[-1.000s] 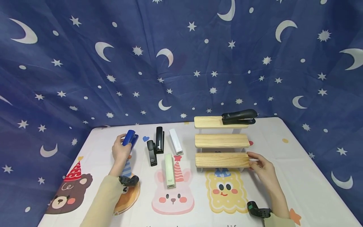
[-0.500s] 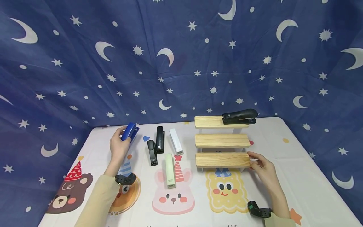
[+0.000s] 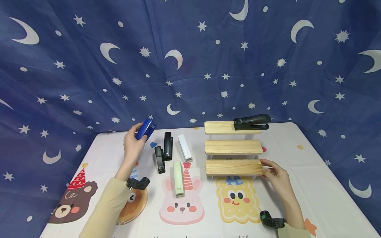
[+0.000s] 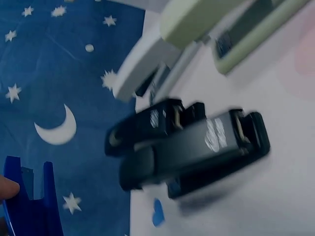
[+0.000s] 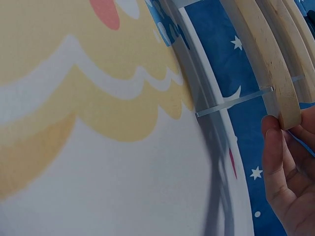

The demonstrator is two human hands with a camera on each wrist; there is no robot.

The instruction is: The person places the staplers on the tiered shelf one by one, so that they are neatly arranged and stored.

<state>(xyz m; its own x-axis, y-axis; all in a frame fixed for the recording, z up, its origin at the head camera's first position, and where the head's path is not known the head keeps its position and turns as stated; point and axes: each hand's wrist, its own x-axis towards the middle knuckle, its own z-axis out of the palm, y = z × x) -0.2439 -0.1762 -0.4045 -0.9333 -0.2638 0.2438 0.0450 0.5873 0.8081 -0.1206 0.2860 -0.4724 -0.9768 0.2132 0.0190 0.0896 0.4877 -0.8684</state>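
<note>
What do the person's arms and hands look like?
The left hand and right hand are bare. The left sleeve and right sleeve are pale beige. The left wrist gadget and right wrist gadget are black, and the right one shows a small green patch.

I'm looking at a navy moon-and-star curtain (image 3: 194, 66) behind the worktop (image 3: 319, 178), cartoon bear (image 3: 74, 204) and pink bunny (image 3: 182, 213) printed on top
</note>
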